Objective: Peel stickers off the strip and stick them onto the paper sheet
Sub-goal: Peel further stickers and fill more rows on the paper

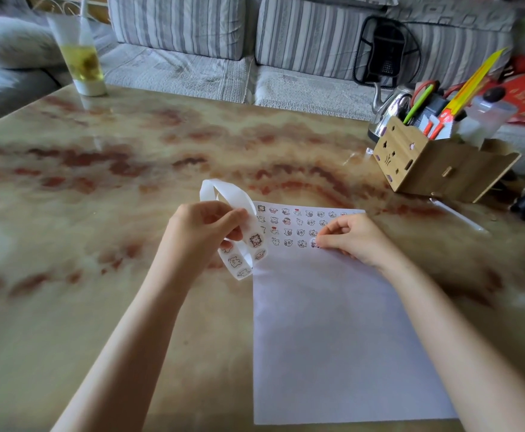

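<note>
A white paper sheet [342, 338] lies on the marble table, with several rows of small cartoon stickers across its top part. My left hand [205, 235] holds a curled white sticker strip [239, 244] just left of the sheet's top edge; cartoon stickers show on its lower loops. My right hand [354, 238] rests on the sheet, fingertips pinched over a sticker [315, 243] at the right end of the fourth row, pressing it against the paper.
A wooden desk organiser [435, 163] with pens and scissors stands at the back right, a metal kettle [388, 110] behind it. A tall drink cup [82, 57] stands at the back left. A striped sofa [255, 42] runs behind the table [99, 182].
</note>
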The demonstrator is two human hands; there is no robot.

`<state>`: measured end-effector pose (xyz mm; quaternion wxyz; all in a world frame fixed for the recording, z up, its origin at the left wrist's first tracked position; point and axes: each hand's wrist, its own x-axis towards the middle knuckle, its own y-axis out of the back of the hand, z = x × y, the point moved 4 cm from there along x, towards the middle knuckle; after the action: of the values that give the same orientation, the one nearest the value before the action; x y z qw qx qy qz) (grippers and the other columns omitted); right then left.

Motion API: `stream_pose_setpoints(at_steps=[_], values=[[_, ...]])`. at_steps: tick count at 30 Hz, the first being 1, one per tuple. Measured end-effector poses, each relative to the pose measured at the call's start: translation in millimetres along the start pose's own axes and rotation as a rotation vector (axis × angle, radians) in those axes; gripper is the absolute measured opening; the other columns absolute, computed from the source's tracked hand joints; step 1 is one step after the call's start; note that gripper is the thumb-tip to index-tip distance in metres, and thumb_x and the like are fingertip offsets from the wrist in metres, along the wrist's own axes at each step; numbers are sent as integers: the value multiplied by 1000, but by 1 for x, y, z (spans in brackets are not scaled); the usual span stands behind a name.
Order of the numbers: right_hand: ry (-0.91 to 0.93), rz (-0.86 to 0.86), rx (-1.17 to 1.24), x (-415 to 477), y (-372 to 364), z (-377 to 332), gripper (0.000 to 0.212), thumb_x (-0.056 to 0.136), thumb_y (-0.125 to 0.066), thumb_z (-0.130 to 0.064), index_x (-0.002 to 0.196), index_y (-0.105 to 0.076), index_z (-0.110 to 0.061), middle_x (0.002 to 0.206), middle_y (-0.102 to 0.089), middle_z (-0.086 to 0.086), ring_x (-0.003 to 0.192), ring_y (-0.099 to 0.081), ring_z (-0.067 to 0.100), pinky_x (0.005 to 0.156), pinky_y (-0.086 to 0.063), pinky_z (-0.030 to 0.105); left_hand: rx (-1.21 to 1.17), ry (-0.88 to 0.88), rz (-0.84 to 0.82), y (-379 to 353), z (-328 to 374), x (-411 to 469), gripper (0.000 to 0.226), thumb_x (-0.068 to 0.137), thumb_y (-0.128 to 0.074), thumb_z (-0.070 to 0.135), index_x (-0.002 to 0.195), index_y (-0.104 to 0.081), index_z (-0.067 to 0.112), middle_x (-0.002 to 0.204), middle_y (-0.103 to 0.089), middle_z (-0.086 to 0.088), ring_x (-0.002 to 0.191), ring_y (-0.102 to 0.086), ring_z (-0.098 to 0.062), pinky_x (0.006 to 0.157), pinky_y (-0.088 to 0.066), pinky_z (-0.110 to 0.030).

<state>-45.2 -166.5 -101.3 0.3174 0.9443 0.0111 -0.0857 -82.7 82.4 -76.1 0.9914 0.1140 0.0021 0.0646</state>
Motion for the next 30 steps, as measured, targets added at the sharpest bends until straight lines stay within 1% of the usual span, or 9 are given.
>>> stream_pose_setpoints(at_steps=[6, 7, 10, 14, 19, 23, 25, 28, 30], values=[[18, 1, -4, 3, -1, 2, 8, 78, -75, -11, 73, -68, -13, 65, -65, -3, 41, -48, -6, 42, -31, 5, -8, 5, -1, -1, 0, 0, 17, 84, -66, 22, 69, -73, 22, 67, -73, -1, 70, -69, -21, 83, -56, -44], [20, 3, -4, 3, -1, 4, 8, 78, -75, -12, 73, -68, -14, 67, -67, -1, 45, -51, -6, 45, -34, 7, -10, 6, -2, -1, 0, 0, 17, 84, -66, 22, 68, -73, 23, 67, -73, -1, 69, -69, -21, 83, -56, -44], [24, 19, -17, 4, -1, 7, 8, 76, -76, -16, 73, -69, -17, 74, -70, 5, 61, -57, 6, 57, -40, 17, -13, 3, -2, 0, 0, 0, 18, 84, -66, 21, 68, -73, 22, 66, -73, -1, 69, -68, -20, 82, -57, -43], [45, 2, 17, 5, -1, 9, 8, 77, -77, -14, 74, -69, -16, 70, -66, 3, 54, -53, 1, 49, -37, 7, -8, 5, 0, -1, 0, 0, 17, 84, -66, 21, 68, -73, 22, 66, -73, -1, 70, -69, -21, 83, -56, -44], [60, 11, 37, 7, 0, 10, 19, 77, -78, -13, 86, -61, -14, 61, -58, -2, 44, -48, -6, 42, -31, 5, -5, 0, 2, -1, 0, 0, 17, 84, -66, 21, 68, -73, 22, 66, -73, 0, 69, -69, -20, 82, -57, -43], [67, 17, 49, 8, 1, 11, 14, 82, -72, -14, 85, -58, -15, 64, -59, -1, 38, -44, -3, 39, -31, 9, 1, -2, 1, -1, 0, 0, 17, 84, -66, 20, 68, -73, 22, 67, -73, -1, 70, -70, -21, 81, -57, -42], [82, 37, 59, 8, 0, 11, 17, 82, -73, -19, 86, -58, -13, 63, -59, -1, 37, -43, -2, 38, -30, 10, -2, -3, 4, -1, 1, 0, 17, 84, -66, 20, 69, -73, 21, 67, -73, -2, 70, -70, -21, 81, -57, -42], [91, 62, 31, 9, -3, 12, 24, 78, -78, -23, 87, -58, -13, 67, -61, 2, 49, -48, 4, 48, -35, 17, -4, -2, 8, -1, 1, 0, 16, 84, -66, 20, 70, -73, 20, 69, -73, -3, 74, -71, -26, 81, -57, -43], [98, 74, 18, 11, -3, 14, 19, 79, -76, -20, 84, -58, -15, 63, -59, -1, 54, -48, 8, 55, -36, 23, -4, -4, 11, -1, 0, 0, 16, 84, -65, 20, 69, -73, 20, 68, -73, -2, 73, -70, -26, 81, -57, -42]])
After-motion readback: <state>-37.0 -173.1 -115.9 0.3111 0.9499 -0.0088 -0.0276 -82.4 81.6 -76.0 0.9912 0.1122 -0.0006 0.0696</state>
